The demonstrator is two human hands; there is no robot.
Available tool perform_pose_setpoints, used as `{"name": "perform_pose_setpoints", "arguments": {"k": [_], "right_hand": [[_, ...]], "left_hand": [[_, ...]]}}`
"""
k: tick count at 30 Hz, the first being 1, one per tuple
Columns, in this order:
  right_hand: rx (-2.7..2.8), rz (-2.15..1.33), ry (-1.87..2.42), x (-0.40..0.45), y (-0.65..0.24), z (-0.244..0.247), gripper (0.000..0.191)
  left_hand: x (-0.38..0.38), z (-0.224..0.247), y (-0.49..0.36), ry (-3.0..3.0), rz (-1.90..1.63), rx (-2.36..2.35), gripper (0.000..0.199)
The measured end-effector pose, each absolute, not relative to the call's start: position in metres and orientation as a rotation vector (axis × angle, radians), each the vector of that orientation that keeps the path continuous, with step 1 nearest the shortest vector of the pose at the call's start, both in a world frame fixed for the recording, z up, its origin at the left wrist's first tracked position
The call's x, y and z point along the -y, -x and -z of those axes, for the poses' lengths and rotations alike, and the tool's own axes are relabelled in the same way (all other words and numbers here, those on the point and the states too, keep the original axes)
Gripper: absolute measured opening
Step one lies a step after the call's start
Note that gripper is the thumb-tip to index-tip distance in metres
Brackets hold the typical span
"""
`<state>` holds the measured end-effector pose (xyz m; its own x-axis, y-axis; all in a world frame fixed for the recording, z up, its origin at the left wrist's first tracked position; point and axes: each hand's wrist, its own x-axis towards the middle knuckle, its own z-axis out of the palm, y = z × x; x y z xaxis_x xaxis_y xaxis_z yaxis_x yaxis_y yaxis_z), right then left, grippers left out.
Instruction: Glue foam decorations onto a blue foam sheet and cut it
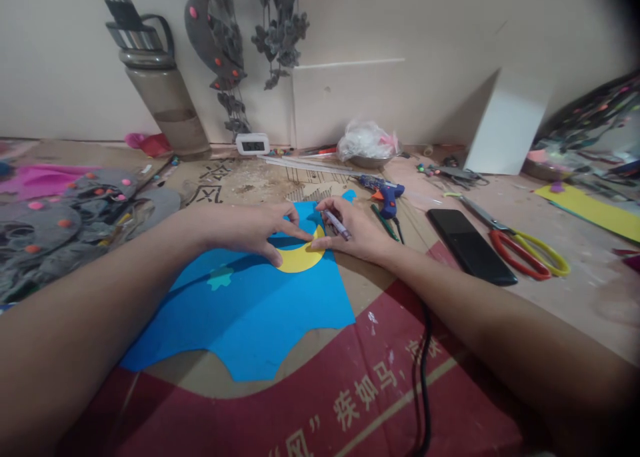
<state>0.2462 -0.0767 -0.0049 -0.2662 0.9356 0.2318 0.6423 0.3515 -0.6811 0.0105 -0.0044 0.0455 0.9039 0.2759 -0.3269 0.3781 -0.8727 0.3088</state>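
Behind, tinted bottle [165, 97] part-filled, bowl [373, 160] holding bunched plastic [364, 140]

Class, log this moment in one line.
left hand: touching yellow crescent | right hand: holding pen | beneath crescent: blue sheet | right side: phone, scissors

Worktop [555, 317] is partly covered by printed cardboard [380, 384], red w/ pale lettering nearest the wearer; a blue sheet [270, 317] is spread on it. At R, blk phone [467, 244] is laid flat near scissors [507, 230] w/ red & yellow handles. Toward the back, wht digital clock [253, 144], bottle [173, 110] & bowl [373, 162] are set. Far L, blurred grey pieces [45, 230], poss. felt, are piled.
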Motion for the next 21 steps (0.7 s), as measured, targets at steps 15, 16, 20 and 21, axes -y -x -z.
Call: {"name": "perform_pose_setpoints", "arguments": {"k": [15, 16, 20, 21], "right_hand": [[2.183, -0.437, 1.388, 0.077, -0.245, 0.005, 0.062], [2.182, -0.437, 1.392, 0.077, -0.245, 0.004, 0.062], [2.188, -0.424, 1.389, 0.078, -0.245, 0.004, 0.063], [2.19, -0.417, 1.387, 0.078, -0.245, 0.004, 0.062]], "left_hand": [[-0.036, -0.076, 0.033, -2.48, 0.252, -0.774, 0.048], [-0.034, -0.077, 0.031, -2.477, 0.238, -0.78, 0.043], [-0.016, -0.077, 0.013, -2.525, 0.209, -0.632, 0.029], [-0.011, -0.075, 0.007, -2.549, 0.181, -0.581, 0.026]]}}
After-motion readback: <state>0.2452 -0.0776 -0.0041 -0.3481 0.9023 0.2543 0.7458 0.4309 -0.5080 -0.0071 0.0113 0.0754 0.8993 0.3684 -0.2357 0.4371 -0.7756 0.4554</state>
